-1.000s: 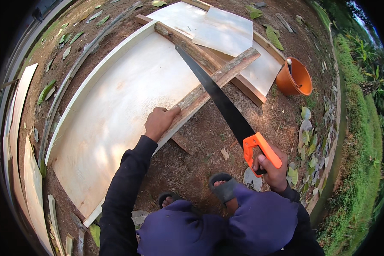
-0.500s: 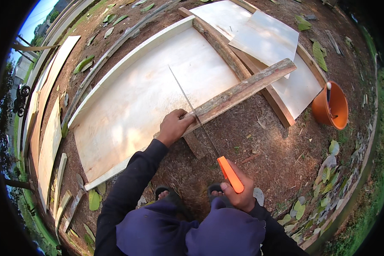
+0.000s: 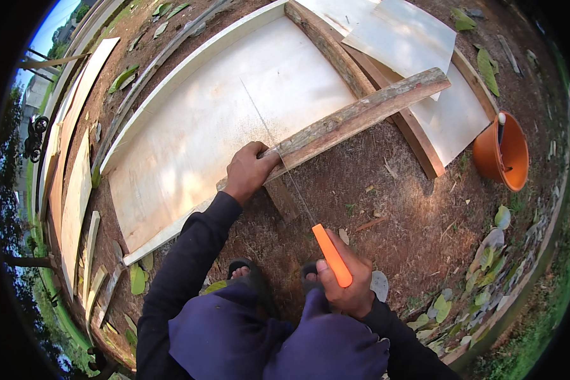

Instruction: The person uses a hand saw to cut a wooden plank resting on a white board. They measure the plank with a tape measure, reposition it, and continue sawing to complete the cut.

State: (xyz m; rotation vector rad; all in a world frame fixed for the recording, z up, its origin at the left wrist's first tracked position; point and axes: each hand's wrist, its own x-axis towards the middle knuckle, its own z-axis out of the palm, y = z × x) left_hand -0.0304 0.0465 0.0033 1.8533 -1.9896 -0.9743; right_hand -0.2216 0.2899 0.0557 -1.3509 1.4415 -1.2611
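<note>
A rough-edged wooden plank (image 3: pixel 367 117) lies slanting across the near edge of a shallow white panel with raised wooden sides (image 3: pixel 234 120). My left hand (image 3: pixel 249 171) grips the plank near its left end, fingers over the top. Just right of those fingers, the thin blade of a handsaw (image 3: pixel 297 193) crosses the plank, its far part over the panel. My right hand (image 3: pixel 353 278) is closed around the saw's orange handle, low in front of my knees. Whether the blade has cut into the wood is hard to make out. Fine sawdust speckles the panel beside the blade.
An orange bucket (image 3: pixel 503 155) holding a tool with a pale-ended handle stands at the right. Loose white sheets (image 3: pixel 402 47) lie at the back right. Long boards (image 3: pixel 76 202) and strips rest on the left. Fallen leaves (image 3: pixel 446 307) dot the brown soil around my sandalled feet.
The saw handle has come slightly back toward me relative to the plank. My left hand keeps its grip on the plank. The whole view has shifted a little.
</note>
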